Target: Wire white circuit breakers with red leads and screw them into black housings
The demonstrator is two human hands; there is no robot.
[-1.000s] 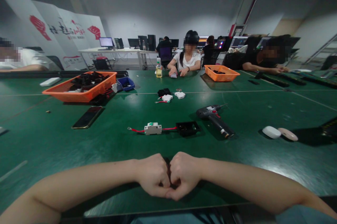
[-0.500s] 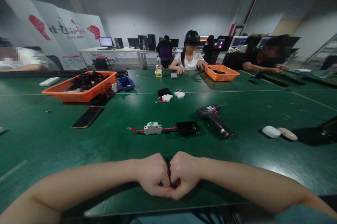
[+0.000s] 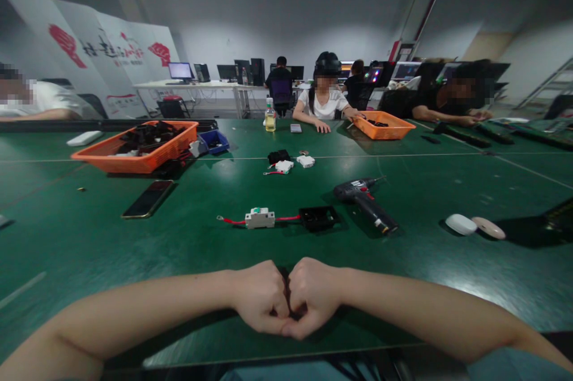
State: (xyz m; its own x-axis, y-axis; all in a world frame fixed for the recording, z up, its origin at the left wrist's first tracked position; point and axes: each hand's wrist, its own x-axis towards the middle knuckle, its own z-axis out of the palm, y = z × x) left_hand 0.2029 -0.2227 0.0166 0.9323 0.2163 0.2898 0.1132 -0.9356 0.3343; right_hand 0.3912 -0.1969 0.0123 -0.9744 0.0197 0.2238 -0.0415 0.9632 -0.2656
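Observation:
My left hand [image 3: 264, 297] and my right hand [image 3: 316, 297] rest as closed fists at the front edge of the green table, knuckles facing and thumbs touching. Nothing shows in either one. Beyond them lies a white circuit breaker [image 3: 260, 218] with a green switch and red wires on both sides. Its left wire ends in a ring terminal [image 3: 219, 218]; the right wire runs to a black plastic housing [image 3: 319, 218]. A black cordless screwdriver [image 3: 367, 203] lies on its side to the right of the housing.
An orange basket [image 3: 134, 161] of black parts stands left, beside a blue bin [image 3: 215, 142] and a phone [image 3: 149, 199]. Farther back are more breakers [image 3: 283, 166] and a bottle [image 3: 270, 116]. A co-worker [image 3: 324, 100] sits opposite near another orange basket [image 3: 385, 130]. A white case [image 3: 461, 224] lies right.
My hands and the parts before me have not moved. Across the table, the co-worker's hands and the far orange basket have shifted slightly to the right.

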